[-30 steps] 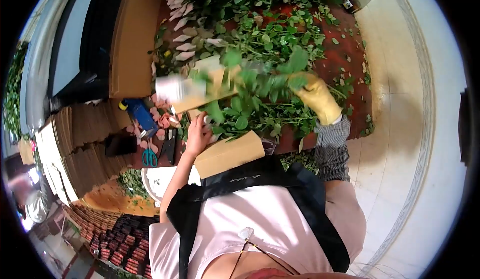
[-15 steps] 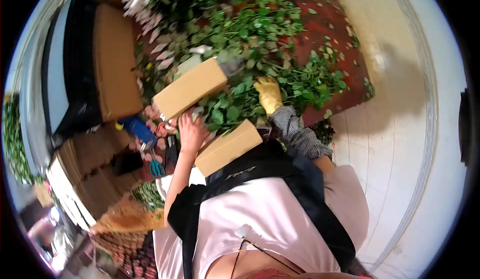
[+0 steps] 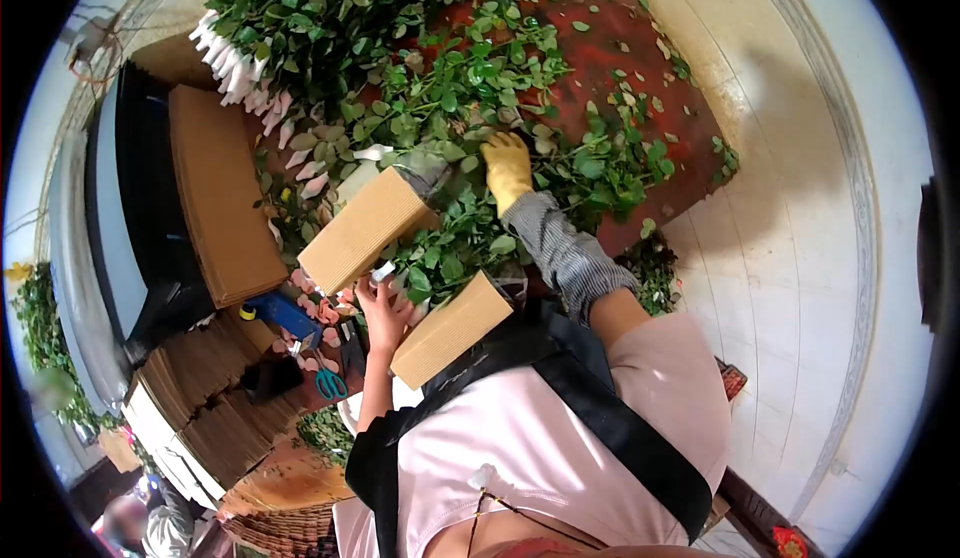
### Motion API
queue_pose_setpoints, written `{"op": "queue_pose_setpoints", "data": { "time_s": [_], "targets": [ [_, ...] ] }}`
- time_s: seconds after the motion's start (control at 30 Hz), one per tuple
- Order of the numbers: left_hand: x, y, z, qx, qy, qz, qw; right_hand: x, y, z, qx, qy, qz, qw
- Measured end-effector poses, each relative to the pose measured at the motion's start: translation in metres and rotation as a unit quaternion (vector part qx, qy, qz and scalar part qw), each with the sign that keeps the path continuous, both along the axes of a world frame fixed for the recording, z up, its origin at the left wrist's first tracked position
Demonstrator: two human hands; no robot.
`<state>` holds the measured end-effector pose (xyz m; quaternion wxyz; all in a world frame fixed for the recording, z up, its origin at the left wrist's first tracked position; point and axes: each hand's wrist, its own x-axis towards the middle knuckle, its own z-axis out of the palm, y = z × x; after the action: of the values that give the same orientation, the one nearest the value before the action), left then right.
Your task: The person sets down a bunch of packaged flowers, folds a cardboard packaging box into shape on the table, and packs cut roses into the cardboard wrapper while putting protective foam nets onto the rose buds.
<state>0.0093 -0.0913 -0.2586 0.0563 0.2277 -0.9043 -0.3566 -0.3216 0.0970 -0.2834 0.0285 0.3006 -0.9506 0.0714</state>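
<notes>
Left hand (image 3: pixel 384 315): bare, back upward, fingers partly spread, just beside the near end of the upper wrap (image 3: pixel 362 230); contact with it cannot be told. A small white piece (image 3: pixel 383 272) lies at the fingertips; whether it is pinched cannot be told. Right hand (image 3: pixel 508 170): in a yellow glove, back upward, over the leafy stems, fingers reaching in among leaves; grip hidden, so I cannot tell whether it pinches anything. Grey checked sleeve (image 3: pixel 562 248) covers that forearm. Upper wrap: folded ribbed cardboard, lying slanted on the left side of the stems (image 3: pixel 455 243), its far end beside clear film (image 3: pixel 425 176). Lower wrap (image 3: pixel 452 330): similar cardboard, slanted, between the left hand and the black apron (image 3: pixel 630 438), near the table's front edge. Stems and leaves fill the space between the two wraps and extend right of the glove on the red table (image 3: pixel 645 226). Larger leafy pile (image 3: pixel 330 28) at the far side; pale sleeved buds (image 3: pixel 235 70) point out from its left edge. Left of the left hand: pink petals (image 3: pixel 328 313), blue tool (image 3: pixel 285 315), teal-handled scissors (image 3: pixel 331 385). Farther left: stacked cardboard (image 3: pixel 200 383), with a large brown carton (image 3: pixel 222 198) above it in view. Another person (image 3: pixel 165 530), blurred, at lower left, well apart from both hands.
</notes>
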Motion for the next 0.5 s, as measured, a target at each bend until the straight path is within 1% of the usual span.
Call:
{"op": "queue_pose_setpoints", "data": {
  "time_s": [0.03,0.07,0.13,0.2,0.27,0.33,0.37,0.4,0.47,0.5],
  "targets": [
    [-0.001,-0.002,0.006,-0.048,-0.002,-0.022,0.999,0.004,0.003,0.014,-0.088,0.081,0.003,0.993],
    [-0.003,-0.003,0.011,-0.093,-0.003,-0.045,0.995,0.001,0.012,0.032,-0.152,0.099,0.011,0.983],
    [-0.005,0.001,0.012,-0.105,0.016,-0.029,0.994,-0.016,0.034,0.069,-0.210,0.149,0.048,0.965],
    [-0.002,0.001,0.011,-0.066,0.013,-0.027,0.997,-0.041,0.070,0.088,-0.180,0.189,0.023,0.965],
    [-0.003,0.002,0.014,-0.078,0.008,-0.035,0.996,-0.055,0.100,0.110,-0.141,0.220,-0.020,0.965],
    [-0.003,0.002,0.015,-0.083,0.012,-0.035,0.996,-0.068,0.127,0.111,-0.195,0.224,-0.110,0.948],
    [-0.004,0.002,0.018,-0.085,0.012,-0.040,0.995,-0.074,0.138,0.120,-0.225,0.240,-0.132,0.935],
    [-0.002,-0.001,0.007,-0.083,0.023,-0.042,0.995,-0.080,0.143,0.130,-0.254,0.255,-0.153,0.920],
    [0.000,0.002,0.007,-0.093,0.024,-0.038,0.995,-0.071,0.132,0.172,-0.258,0.291,-0.141,0.910],
    [0.000,0.003,0.008,-0.114,0.028,-0.036,0.992,-0.072,0.127,0.179,-0.245,0.322,-0.129,0.905]
  ]
}}
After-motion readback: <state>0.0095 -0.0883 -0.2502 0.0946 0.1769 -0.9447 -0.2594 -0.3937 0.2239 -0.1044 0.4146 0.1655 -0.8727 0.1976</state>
